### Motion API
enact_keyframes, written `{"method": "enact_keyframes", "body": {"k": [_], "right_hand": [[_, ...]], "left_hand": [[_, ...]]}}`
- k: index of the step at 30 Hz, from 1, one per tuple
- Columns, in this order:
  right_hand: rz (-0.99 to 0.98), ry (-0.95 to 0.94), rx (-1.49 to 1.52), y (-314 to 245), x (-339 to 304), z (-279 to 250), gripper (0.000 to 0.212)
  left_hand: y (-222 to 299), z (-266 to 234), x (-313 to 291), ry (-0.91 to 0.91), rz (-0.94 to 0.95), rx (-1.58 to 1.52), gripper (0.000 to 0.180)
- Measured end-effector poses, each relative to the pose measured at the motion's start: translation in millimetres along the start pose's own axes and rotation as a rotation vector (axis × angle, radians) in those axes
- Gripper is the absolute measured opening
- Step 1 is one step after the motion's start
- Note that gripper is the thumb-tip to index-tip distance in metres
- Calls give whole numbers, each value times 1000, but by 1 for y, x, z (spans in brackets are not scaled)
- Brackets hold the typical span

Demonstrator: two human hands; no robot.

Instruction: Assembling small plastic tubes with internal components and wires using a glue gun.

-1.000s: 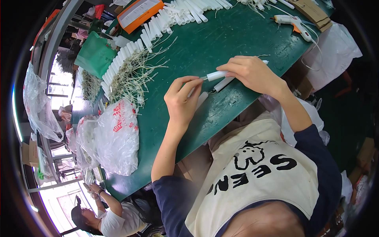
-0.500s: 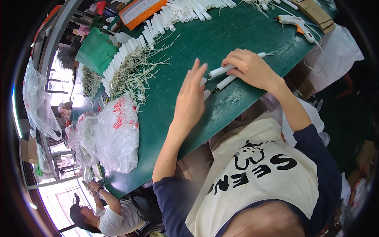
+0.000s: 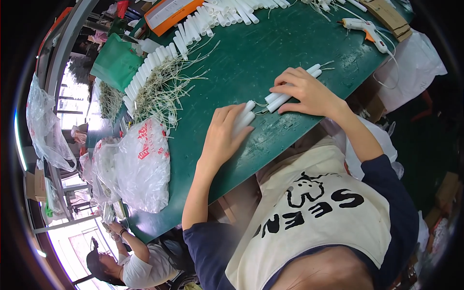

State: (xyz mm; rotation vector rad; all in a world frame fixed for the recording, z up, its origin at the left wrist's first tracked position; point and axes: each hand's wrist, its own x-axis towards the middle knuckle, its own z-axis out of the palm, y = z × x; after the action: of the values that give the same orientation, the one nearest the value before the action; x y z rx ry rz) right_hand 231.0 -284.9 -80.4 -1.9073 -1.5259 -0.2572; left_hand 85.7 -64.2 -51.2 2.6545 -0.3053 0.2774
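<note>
Two pairs of slim white tubes lie end to end on the green table, joined across a small gap by thin wires [image 3: 261, 104]. My left hand [image 3: 221, 133] is closed over the left pair of white tubes [image 3: 245, 116], thumb along the near side, hiding their far ends. Around the right pair of white tubes [image 3: 273, 99] my right hand [image 3: 305, 95] is closed, fingers on top and thumb below. The tubes in each pair lie side by side, touching or nearly so. Thin wire tails stick out beyond the right pair's upper end [image 3: 315, 70].
Rows of white tubes [image 3: 153, 60] with tangled wires [image 3: 162, 89] line the table's [image 3: 232, 53] far left. An orange box [image 3: 173, 15] and green bag [image 3: 116, 62] stand behind. A glue gun [image 3: 367, 34] lies far right, a clear plastic bag [image 3: 142, 166] left. Another person [image 3: 140, 266] sits lower left.
My left hand has come down from a raised, flat pose and closed over the left tubes. The right tubes, spread apart before, now lie together under my right hand.
</note>
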Motion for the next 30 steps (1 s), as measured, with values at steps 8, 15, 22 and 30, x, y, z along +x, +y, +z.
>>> {"method": "enact_keyframes", "body": {"k": [8, 15, 22, 30], "right_hand": [[-46, -51, -47, -5, 0, 5, 40], [-61, -68, -27, -8, 0, 7, 43], [-95, -98, -76, -9, 3, 7, 39], [-116, -106, -71, -7, 1, 7, 45]], "left_hand": [[6, 8, 1, 32, -62, -19, 50], [5, -15, 18, -89, -58, 58, 59], [-106, -42, 90, 301, -194, 424, 37], [-157, -25, 186, 297, -524, 434, 41]]}}
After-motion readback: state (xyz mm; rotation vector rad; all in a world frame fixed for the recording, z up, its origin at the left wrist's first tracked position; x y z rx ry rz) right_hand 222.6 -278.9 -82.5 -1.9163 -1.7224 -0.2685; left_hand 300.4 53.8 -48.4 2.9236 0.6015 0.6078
